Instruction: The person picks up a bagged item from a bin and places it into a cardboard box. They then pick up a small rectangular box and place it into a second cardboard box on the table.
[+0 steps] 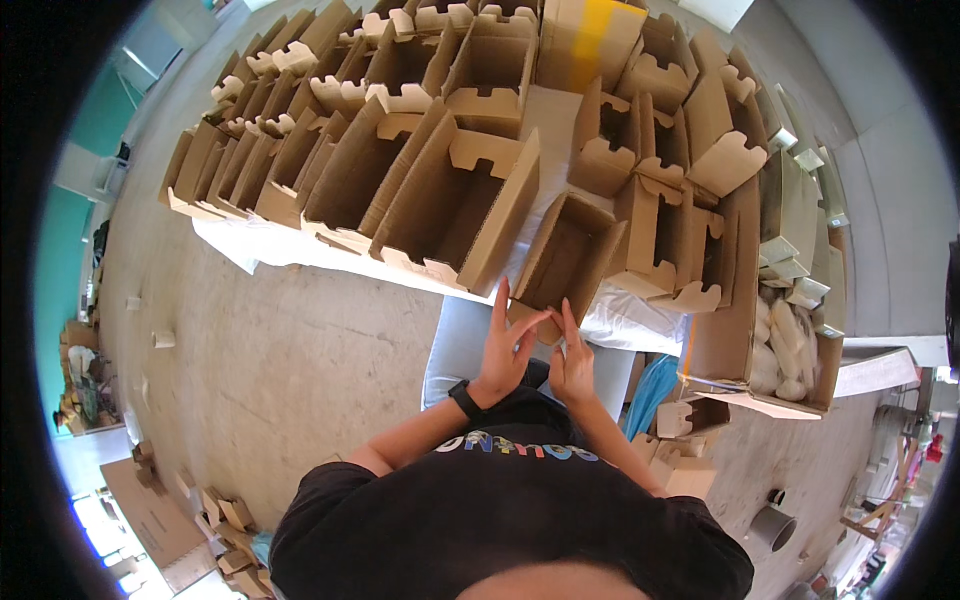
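The left hand (505, 358) is loosely spread and the right hand (572, 368) has its fingers partly extended, tips meeting at the near flap (537, 322) of a small cardboard box (570, 250); I cannot tell whether either pinches it. The box sits at the near edge of the white-covered worktop (640, 318), beside a larger box (450, 195). It looks light, dry and fairly stiff, its flap easily creased; the long side walls seem the surest hold.

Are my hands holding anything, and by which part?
It can't be told: the left hand and right hand are at the near end of the small open box, but no clear grip shows.
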Available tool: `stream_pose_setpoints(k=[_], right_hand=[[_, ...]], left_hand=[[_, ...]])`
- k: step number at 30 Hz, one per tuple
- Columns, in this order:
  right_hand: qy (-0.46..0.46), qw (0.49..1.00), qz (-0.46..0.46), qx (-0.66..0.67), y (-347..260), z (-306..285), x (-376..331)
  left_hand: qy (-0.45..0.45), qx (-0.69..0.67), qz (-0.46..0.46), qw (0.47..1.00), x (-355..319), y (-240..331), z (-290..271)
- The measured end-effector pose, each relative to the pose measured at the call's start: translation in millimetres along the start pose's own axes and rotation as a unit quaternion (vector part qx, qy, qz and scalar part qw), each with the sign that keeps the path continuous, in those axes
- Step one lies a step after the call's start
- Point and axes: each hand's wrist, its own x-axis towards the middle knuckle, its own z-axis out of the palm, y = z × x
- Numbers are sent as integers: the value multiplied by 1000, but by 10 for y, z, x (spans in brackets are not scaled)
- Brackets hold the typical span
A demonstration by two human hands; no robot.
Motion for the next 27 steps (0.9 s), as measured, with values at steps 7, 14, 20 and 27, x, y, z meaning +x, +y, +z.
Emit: stream_pose_setpoints(k=[7, 14, 20, 27], right_hand=[[-5, 999, -36, -21, 9, -76, 78], [-33, 999, 1, -43, -36, -46, 83], [25, 996, -26, -76, -43, -74, 26], [53, 993, -42, -100, -29, -47, 39]], left_hand=[[-40, -80, -72, 993, 229, 104, -73], [-40, 10, -71, 997, 312, 40, -97], [-54, 21, -68, 996, 322, 62, -40], [-59, 32, -58, 996, 304, 27, -16]])
